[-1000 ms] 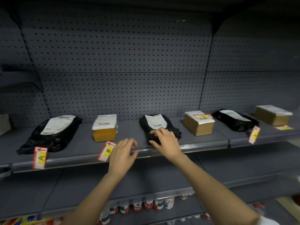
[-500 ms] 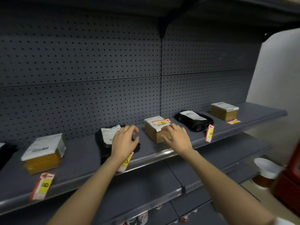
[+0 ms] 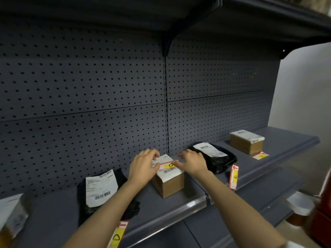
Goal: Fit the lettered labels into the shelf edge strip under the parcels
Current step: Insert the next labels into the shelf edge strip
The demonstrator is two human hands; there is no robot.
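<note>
Both hands up on the brown cardboard box (image 3: 169, 183) in the middle of the grey shelf (image 3: 53, 219). Lay flat across the box top: a red-and-yellow label (image 3: 167, 165) marked with what looked like a C, long axis running left to right, roughly parallel to the shelf's front edge. Pinched at its left end by the left hand (image 3: 143, 167), thumb and fingertips closed on the strip. Met at its right end by the right hand (image 3: 192, 162), fingers curled, thumb and forefinger tips against the label; whether truly gripped or merely touched could not be told.

Hung from the clear shelf edge strip (image 3: 188, 205), lower left below a black poly parcel (image 3: 105, 192): a label marked D (image 3: 118, 234), long axis near vertical, leaning a little, red arrow end uppermost. Hung likewise further right, under a second black parcel (image 3: 218, 159): a label marked E (image 3: 233, 176), upright, arrow end on top. Lay flat on the shelf surface at the far right, just in front of another cardboard box (image 3: 248, 141): one more label (image 3: 260, 155), long axis slanting up and to the right, letter too small to read for certain. Cut off at the left frame edge: part of a yellowish parcel (image 3: 9, 219). Behind everything, dark pegboard (image 3: 80, 104).
</note>
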